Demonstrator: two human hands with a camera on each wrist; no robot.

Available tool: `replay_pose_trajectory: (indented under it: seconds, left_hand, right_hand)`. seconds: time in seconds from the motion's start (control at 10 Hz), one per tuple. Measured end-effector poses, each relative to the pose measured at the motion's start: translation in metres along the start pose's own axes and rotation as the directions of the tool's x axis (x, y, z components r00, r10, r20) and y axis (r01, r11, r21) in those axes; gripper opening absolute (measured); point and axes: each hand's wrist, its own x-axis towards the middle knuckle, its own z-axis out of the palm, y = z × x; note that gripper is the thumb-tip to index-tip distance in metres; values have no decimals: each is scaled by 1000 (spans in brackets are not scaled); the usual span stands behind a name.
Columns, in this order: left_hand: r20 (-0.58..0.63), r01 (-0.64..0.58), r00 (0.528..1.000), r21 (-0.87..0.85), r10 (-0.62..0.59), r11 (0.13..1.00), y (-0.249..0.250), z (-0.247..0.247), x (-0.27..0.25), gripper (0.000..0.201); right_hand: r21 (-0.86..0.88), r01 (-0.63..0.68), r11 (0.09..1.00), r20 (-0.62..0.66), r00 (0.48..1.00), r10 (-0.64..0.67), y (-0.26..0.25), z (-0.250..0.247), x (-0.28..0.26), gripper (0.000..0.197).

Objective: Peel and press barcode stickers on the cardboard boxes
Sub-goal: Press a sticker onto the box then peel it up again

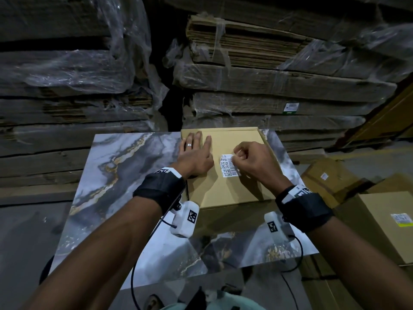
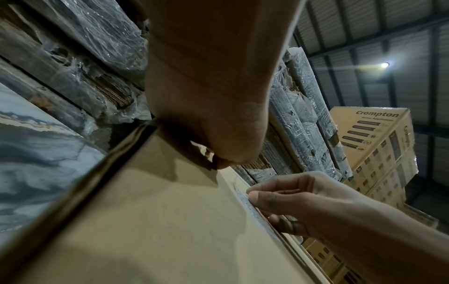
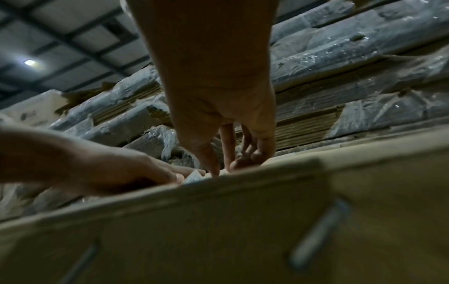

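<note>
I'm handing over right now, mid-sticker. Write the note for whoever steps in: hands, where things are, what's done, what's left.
Left hand: flat, fingers straight, holding down the flat cardboard box on the marble-pattern table.
Right hand: fingers curled, pinching the right edge of the barcode sticker.
Done: sticker is laid on the box top, beside the left hand.
Left: press it down fully and let go. Whether any edge is lifted cannot be told.

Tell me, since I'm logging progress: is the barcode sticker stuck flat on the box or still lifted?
Mostly flat: the barcode sticker lies on the cardboard box, but the right hand pinches its top right corner. Whether that corner is stuck, I cannot tell.
</note>
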Motion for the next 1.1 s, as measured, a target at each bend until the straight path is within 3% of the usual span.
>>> replay_pose_trajectory:
  seconds: [0.2,0.3,0.4,0.5,0.8,1.1]
  left_hand:
    - [5,3,1000,1,-3,1000,0,-1,-1,64]
    - [1,6,1000,3,-6,1000,0,0,0,64]
    - [-1,9,1000,-5,-9,1000,0,0,-1,64]
    - [1,5,1000,-16,-5,1000,0,-1,-2,63]
    - [-3,5,1000,-6,-5,1000,0,0,-1,64]
    - [-12,6,1000,-14,-6,1000,0,1,1,63]
  right_hand:
    - [-108,75,991,-62,995,-82,-2,12,6,19]
    - [-259,74,963,-23,996,-83,-4,18,10,19]
    - [-279,86,956,22,996,-83,-4,22,8,14]
    - [-231,128,964,70,991,-115,0,18,9,10]
    - [-197,-18,980,290,954,75,-16,-8,26,32]
    - [-15,-41,999,292,955,44,-2,-11,20,23]
